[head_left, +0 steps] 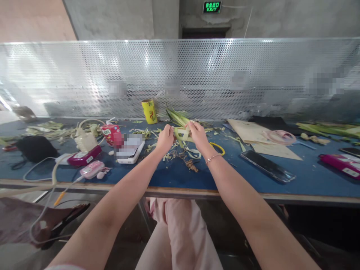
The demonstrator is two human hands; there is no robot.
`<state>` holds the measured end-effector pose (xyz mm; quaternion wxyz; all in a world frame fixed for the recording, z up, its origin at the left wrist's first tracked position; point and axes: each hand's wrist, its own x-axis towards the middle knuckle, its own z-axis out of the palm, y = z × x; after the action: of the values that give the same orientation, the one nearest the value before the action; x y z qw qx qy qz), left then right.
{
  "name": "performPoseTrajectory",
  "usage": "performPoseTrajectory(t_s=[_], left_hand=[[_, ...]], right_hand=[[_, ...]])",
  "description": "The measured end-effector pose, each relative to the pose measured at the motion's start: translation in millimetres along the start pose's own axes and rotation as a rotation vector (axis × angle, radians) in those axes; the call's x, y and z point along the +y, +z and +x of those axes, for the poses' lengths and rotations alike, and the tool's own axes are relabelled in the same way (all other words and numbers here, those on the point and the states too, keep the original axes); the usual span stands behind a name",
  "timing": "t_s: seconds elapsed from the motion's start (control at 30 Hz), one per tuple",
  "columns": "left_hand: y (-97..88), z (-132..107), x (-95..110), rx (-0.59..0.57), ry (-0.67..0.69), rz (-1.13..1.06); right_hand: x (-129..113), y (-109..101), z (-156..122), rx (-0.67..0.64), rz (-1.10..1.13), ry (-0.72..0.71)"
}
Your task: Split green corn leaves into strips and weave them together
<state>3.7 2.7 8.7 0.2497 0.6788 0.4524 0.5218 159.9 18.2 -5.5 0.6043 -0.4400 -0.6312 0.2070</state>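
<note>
Over the blue table, a pale green leaf strip (183, 135), folded or looped, stretches between my hands. My left hand (165, 138) pinches its left end, fingers closed. At the other end, my right hand (198, 135) grips it with fingers curled, a thin bracelet on the wrist. Just behind them lies a bundle of long green leaves (176, 117); whether it joins the strip I cannot tell. Beneath my hands are curled leaf scraps (194, 152) and a dry brown root-like piece (191, 165). A yellow ring (221, 148) lies beside my right wrist.
A perforated metal screen (197, 75) stands along the table's back, with a yellow can-shaped container (149, 111) before it. On the left are a white device (131, 150), a red carton (111, 135) and cables. A phone (267, 165) and beige paper (253, 137) lie right.
</note>
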Motion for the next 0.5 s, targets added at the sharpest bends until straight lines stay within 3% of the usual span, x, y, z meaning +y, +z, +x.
performPoseTrajectory(t_s=[0.17,0.33,0.5], left_hand=[[4.5,1,0,-0.057,-0.119,-0.162],[10.5,5,-3,-0.092,-0.112,-0.380],[12.7,3,-3,-0.081,-0.098,-0.344]], right_hand=[[3,4,0,-0.009,0.093,0.034],[7,7,1,-0.011,0.164,-0.002],[6,8,0,-0.018,0.140,-0.026]])
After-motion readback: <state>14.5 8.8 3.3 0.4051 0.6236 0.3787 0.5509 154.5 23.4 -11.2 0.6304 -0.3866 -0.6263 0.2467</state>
